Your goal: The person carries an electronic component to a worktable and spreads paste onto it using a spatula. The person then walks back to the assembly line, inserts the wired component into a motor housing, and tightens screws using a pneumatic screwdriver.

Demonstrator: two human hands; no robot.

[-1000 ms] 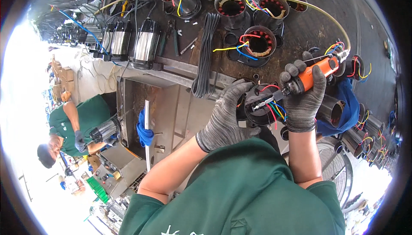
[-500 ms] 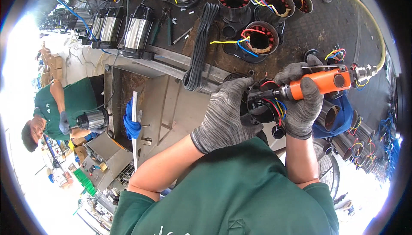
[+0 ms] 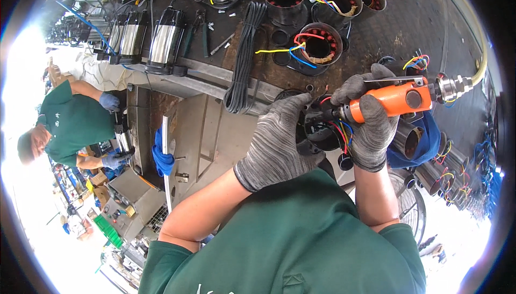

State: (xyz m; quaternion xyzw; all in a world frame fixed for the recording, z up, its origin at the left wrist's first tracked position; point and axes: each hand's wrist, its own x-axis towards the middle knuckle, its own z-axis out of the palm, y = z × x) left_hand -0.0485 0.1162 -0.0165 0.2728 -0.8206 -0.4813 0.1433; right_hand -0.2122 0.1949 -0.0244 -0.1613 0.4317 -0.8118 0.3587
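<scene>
Head view looks down on a dark, stained workbench (image 3: 419, 30) in a bright workshop. Along its far part stand several open motor stators (image 3: 320, 44) with red, yellow and blue leads, a looped bundle of black cable (image 3: 244, 63) draped over the near edge, and a row of shiny cylindrical pump bodies (image 3: 161, 41) toward the far left corner. Below the near edge sits a grey metal frame (image 3: 204, 133) with a blue rag (image 3: 161, 157) hung on it. At the far left a co-worker in a green shirt (image 3: 75, 122) handles another part, well apart from the person's own hands.

Near the bench's near edge, the left hand (image 3: 279, 138), in a grey knit glove, is closed over the rim of a black motor housing (image 3: 320, 133) with coloured wires. The right hand (image 3: 368, 130), also gloved, is wrapped fully around an orange pneumatic screwdriver (image 3: 395, 100), whose tip points left into the housing. A yellow air hose (image 3: 478, 52) runs from the tool's right end along the right edge. Open bench is scarce; bare surface lies mainly toward the far right.

Since a second ago the tool has swung from tilted to nearly level, and the left hand has stayed on the housing.
</scene>
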